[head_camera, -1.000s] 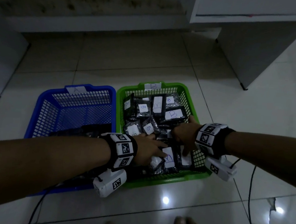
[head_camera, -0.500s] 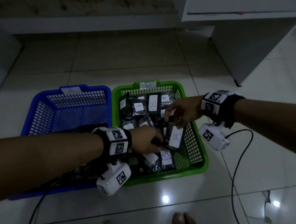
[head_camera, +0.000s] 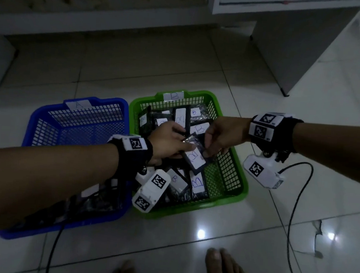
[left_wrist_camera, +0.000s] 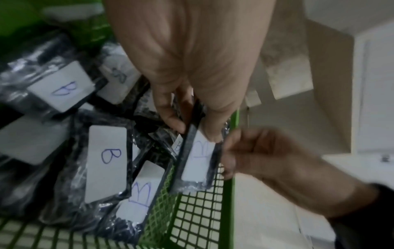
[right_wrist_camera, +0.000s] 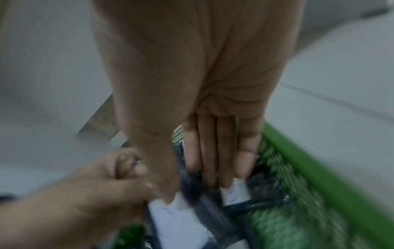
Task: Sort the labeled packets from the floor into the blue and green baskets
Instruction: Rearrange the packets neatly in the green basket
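Since the earlier frame the held packet has shifted toward the left hand, which pinches it; the right hand pinches its other edge above the green basket. Sorting looks nearly finished: no packets show on the floor, and the blue basket holds some.

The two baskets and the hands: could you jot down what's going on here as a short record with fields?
Green basket: tagged B, holds many dark packets with white B labels
Blue basket: tagged A, far part bare, near part behind the left arm
Held packet: labeled B, lifted over the green basket
Left hand: pinches the held packet
Right hand: grips the same packet
Floor: pale glossy tiles
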